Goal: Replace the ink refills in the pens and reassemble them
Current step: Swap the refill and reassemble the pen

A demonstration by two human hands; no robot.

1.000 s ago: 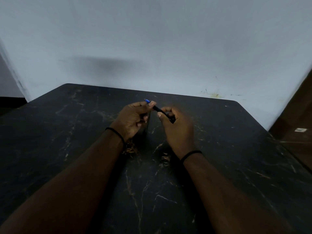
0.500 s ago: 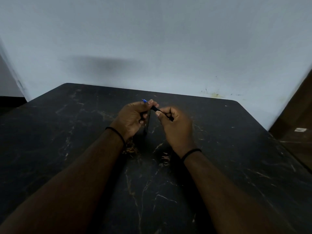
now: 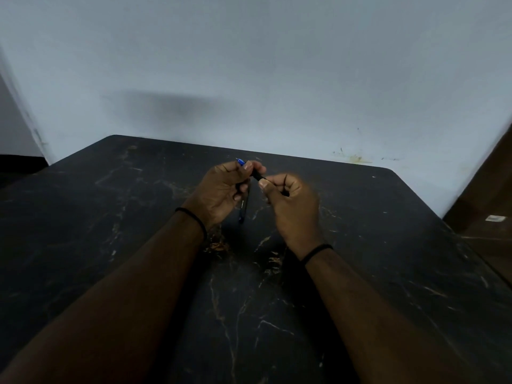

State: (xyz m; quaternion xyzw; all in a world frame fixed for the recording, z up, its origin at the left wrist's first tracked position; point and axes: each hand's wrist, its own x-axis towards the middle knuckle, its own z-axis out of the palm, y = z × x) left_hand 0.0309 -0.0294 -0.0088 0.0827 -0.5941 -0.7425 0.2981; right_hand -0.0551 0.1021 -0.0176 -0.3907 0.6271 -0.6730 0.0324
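Left hand: the left hand (image 3: 224, 187) is curled, thumb and forefinger pinching the blue-tipped end of a thin black pen (image 3: 257, 176), held up over the middle of the surface.
Right hand: the right hand (image 3: 288, 200) is curled round the other end of that same pen, thumb on top; its outline is a little smeared.
Pen in the hands: slim, round and dark, running slantwise from the blue tip (image 3: 240, 162) at upper left down into the right fist; most of its length is hidden by fingers.
Second pen: another dark barrel (image 3: 243, 206) hangs or lies just below the left palm, pointing toward me, with small pale print on its side and a bluish end; whether the left fingers hold it or it rests on the surface, I cannot tell.
Surface: a black slab (image 3: 110, 217), smooth, with rounded far corners, veined in pale and rusty streaks like marble.
Wrists: a thin black band (image 3: 194, 217) circles the left wrist and another (image 3: 315, 252) the right.
Wall: plain pale blue-grey wall (image 3: 249, 65), matt, with a yellowish smear (image 3: 357, 159) low down to the right and a soft shadow at the middle.
Right edge: a brown wooden panel (image 3: 487, 206) bearing a small white label (image 3: 493, 218).
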